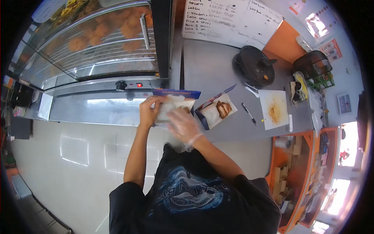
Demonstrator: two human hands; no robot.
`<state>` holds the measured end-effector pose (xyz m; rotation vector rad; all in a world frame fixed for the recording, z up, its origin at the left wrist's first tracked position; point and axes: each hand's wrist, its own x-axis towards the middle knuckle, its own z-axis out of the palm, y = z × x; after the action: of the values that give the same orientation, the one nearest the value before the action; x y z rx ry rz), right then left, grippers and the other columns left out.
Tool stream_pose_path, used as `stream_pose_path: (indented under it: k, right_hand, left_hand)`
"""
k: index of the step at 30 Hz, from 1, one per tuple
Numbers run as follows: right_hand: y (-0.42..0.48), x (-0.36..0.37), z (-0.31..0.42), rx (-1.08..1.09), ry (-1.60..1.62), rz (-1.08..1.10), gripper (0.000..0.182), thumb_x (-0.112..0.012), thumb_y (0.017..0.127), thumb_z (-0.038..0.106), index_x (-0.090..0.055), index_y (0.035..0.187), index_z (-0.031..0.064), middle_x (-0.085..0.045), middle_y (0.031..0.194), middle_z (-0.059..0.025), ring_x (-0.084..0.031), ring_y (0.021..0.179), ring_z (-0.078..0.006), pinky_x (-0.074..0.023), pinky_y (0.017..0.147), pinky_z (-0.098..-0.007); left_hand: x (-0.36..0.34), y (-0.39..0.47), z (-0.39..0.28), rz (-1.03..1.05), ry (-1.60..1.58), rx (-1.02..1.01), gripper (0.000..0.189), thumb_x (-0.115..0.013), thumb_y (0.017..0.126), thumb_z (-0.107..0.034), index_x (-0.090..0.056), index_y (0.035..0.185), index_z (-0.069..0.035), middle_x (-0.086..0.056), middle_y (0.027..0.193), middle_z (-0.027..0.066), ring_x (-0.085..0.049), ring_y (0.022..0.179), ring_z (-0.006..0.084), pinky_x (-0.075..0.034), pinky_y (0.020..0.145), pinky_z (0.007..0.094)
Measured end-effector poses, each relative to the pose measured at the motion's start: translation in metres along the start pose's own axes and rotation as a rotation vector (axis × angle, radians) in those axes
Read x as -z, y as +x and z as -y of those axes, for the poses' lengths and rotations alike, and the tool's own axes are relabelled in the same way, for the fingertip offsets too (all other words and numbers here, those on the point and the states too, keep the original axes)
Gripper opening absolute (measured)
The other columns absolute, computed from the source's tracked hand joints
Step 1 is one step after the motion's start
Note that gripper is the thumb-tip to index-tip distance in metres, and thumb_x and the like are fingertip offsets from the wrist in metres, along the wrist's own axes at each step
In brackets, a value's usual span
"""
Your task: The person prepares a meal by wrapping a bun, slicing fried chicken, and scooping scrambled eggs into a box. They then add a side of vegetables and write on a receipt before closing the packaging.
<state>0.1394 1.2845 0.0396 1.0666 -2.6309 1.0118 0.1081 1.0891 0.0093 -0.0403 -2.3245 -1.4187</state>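
An open paper meal box (pixel 190 103) with a dark blue lid (pixel 181 93) sits at the counter's front edge. My left hand (pixel 149 109) is at its left side, thumb and fingers pinched at the upper left corner. Over the same box is my right hand (pixel 184 124) in a clear plastic glove, blurred by motion. It hides much of the contents; a bit of brown food shows behind the fingers. Just to the right stands a second open meal box (pixel 207 119), holding white rice (pixel 211 112) and sliced browned chicken (pixel 224 109).
A glass display warmer (pixel 117 79) with fried chicken (pixel 100 30) stands behind on the left. Right of the boxes are a pen (pixel 249 113), a stained white cutting board (pixel 267 102), a knife (pixel 290 122) and a dark stone mortar (pixel 252 70). A handwritten whiteboard (pixel 225 26) leans at the back.
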Motion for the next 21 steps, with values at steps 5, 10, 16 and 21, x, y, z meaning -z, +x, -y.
stream_pose_path:
  k: [5,10,16,21]
  right_hand:
    - [0.033,-0.053,-0.007,-0.191,-0.284,0.136,0.044,-0.059,0.091,0.042,-0.062,0.126,0.0154,-0.055,0.128,-0.0126,-0.051,0.120,-0.0339,-0.0413,0.095,-0.0539]
    - [0.017,-0.057,-0.010,-0.133,-0.250,-0.095,0.034,-0.066,0.085,0.036,-0.067,0.112,0.0159,-0.057,0.121,-0.0131,-0.054,0.115,-0.0321,-0.0443,0.091,-0.0519]
    - [-0.033,0.038,-0.039,-0.233,-0.291,-0.445,0.015,-0.069,0.074,0.009,-0.070,0.089,0.0086,-0.061,0.104,-0.0140,-0.059,0.099,-0.0344,-0.0505,0.083,-0.0465]
    - [-0.033,0.058,-0.096,-0.451,-0.383,-0.166,0.015,-0.065,0.085,0.019,-0.073,0.089,0.0071,-0.059,0.122,-0.0132,-0.053,0.115,-0.0315,-0.0476,0.089,-0.0479]
  left_hand:
    - [-0.005,0.005,0.006,0.005,0.048,-0.070,0.015,-0.062,0.085,0.003,-0.072,0.096,-0.001,-0.073,0.093,0.0137,-0.070,0.089,0.0291,-0.054,0.080,0.0355]
    - [-0.002,-0.001,0.014,0.062,0.140,-0.080,0.013,-0.066,0.083,0.004,-0.071,0.093,-0.001,-0.072,0.093,0.0134,-0.070,0.086,0.0295,-0.054,0.079,0.0359]
    - [0.006,-0.010,-0.031,0.054,0.124,-0.141,0.009,-0.068,0.085,0.003,-0.071,0.093,-0.001,-0.072,0.093,0.0122,-0.069,0.087,0.0267,-0.053,0.080,0.0346]
    - [-0.005,-0.013,-0.052,0.097,0.096,-0.139,0.007,-0.068,0.086,0.002,-0.070,0.094,0.000,-0.072,0.093,0.0128,-0.069,0.089,0.0254,-0.052,0.083,0.0325]
